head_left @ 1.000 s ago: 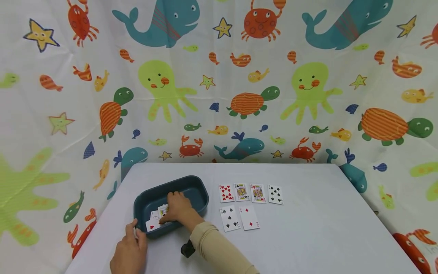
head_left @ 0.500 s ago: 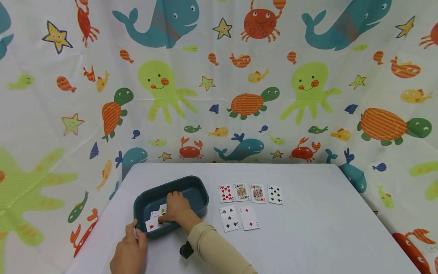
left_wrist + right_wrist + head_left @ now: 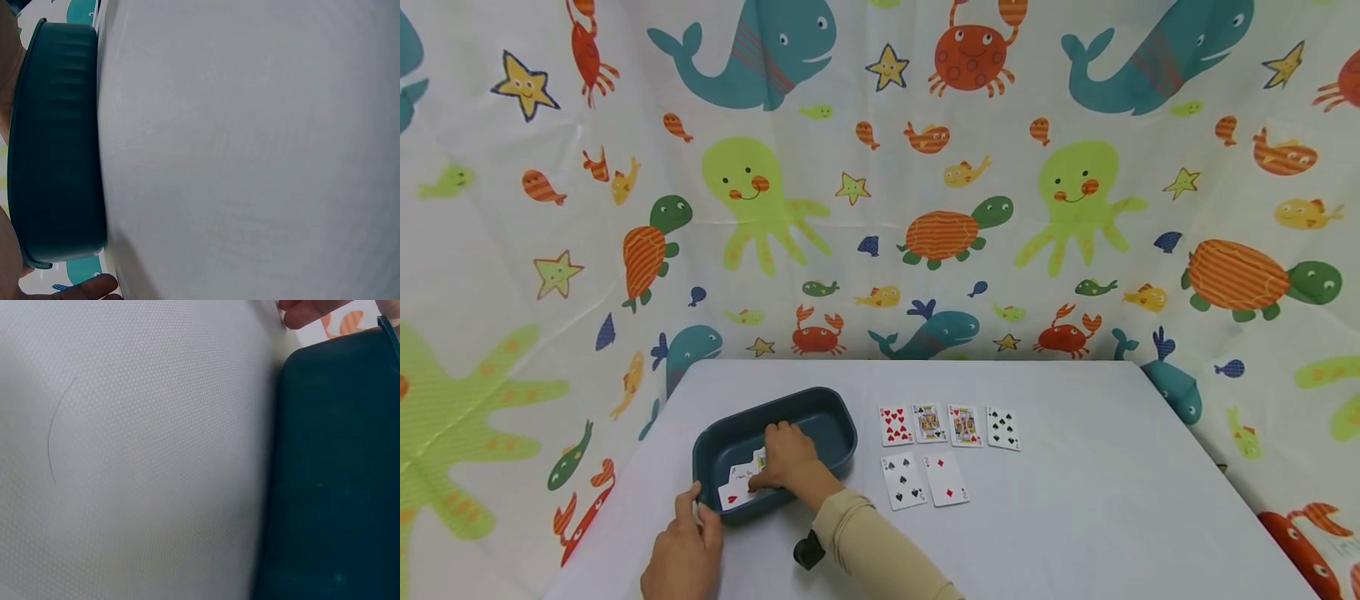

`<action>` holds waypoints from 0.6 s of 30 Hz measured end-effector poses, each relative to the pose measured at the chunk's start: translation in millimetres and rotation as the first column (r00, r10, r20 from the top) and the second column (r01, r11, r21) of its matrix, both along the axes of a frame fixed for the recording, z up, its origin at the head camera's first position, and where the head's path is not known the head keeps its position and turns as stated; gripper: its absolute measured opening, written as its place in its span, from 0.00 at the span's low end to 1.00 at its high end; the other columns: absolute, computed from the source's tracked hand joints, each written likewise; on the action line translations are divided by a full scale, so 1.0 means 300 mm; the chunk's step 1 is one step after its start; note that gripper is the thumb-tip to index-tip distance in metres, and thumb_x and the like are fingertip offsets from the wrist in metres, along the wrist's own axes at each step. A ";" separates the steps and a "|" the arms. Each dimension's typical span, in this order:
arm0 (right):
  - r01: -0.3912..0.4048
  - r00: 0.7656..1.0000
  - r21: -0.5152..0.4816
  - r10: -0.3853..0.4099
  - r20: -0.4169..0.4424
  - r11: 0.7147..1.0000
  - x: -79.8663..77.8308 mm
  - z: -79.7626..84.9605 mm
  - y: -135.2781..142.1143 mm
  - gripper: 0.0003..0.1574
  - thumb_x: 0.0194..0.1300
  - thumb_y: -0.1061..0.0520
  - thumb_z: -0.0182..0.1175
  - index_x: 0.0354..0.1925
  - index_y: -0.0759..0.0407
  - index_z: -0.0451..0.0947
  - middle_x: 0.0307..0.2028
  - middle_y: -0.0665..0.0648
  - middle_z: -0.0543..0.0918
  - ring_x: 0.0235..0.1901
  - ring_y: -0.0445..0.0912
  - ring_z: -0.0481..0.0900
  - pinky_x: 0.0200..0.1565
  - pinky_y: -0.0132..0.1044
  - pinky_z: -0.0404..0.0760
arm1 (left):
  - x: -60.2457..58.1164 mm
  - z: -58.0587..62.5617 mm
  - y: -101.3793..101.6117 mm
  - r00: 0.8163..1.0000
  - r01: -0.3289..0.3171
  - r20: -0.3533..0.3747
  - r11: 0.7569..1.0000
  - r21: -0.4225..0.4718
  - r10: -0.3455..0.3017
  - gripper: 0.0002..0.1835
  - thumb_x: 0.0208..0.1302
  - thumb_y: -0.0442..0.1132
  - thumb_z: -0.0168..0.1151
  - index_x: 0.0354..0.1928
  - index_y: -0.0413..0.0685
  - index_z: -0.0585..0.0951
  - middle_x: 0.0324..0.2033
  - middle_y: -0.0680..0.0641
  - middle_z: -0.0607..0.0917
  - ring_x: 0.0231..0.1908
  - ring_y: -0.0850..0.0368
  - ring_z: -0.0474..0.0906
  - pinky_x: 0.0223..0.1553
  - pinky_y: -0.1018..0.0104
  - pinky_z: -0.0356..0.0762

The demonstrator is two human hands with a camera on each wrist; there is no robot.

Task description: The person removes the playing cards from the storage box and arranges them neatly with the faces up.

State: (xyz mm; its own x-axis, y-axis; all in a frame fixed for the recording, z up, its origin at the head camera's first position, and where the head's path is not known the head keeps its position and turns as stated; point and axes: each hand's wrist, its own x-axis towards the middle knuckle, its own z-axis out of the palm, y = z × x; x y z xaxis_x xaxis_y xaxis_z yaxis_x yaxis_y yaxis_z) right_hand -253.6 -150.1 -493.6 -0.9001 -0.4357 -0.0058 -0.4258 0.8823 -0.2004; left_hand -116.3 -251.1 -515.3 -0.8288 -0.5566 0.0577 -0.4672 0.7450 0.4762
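The dark teal bin (image 3: 760, 415) is pinched at its near-left corner by the left hand (image 3: 681, 550), seemingly for steadiness, while the right hand (image 3: 792, 460) is held bent over the cards (image 3: 732, 497) at its left end inside, whether gripping any cannot be told.

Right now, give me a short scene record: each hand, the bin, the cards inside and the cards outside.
left hand: touching the bin at its near-left corner
right hand: reaching inside, over the cards in the bin
bin: dark teal, resting on the white table
cards in bin: partly covered by right hand; count unclear
loose cards: six, face up, right of bin; four behind, two in front
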 end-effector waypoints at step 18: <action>0.055 0.993 -0.370 -0.010 0.121 0.928 -0.005 0.006 0.046 0.37 0.47 0.36 0.79 0.49 0.53 0.81 0.38 0.46 0.80 0.35 0.38 0.73 0.44 0.31 0.78 | -0.004 -0.007 -0.005 1.000 0.005 -0.016 1.000 -0.006 -0.005 0.23 0.78 0.44 0.44 0.68 0.43 0.62 0.26 0.42 0.80 0.28 0.44 0.78 0.32 0.42 0.80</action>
State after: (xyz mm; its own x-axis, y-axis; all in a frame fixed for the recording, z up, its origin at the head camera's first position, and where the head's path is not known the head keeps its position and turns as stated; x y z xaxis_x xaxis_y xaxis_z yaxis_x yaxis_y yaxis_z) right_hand -255.1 -136.2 -491.8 -0.9166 -0.3971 0.0465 -0.3526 0.7479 -0.5624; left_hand -117.4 -252.5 -517.5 -0.8306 -0.5519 0.0743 -0.4556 0.7502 0.4792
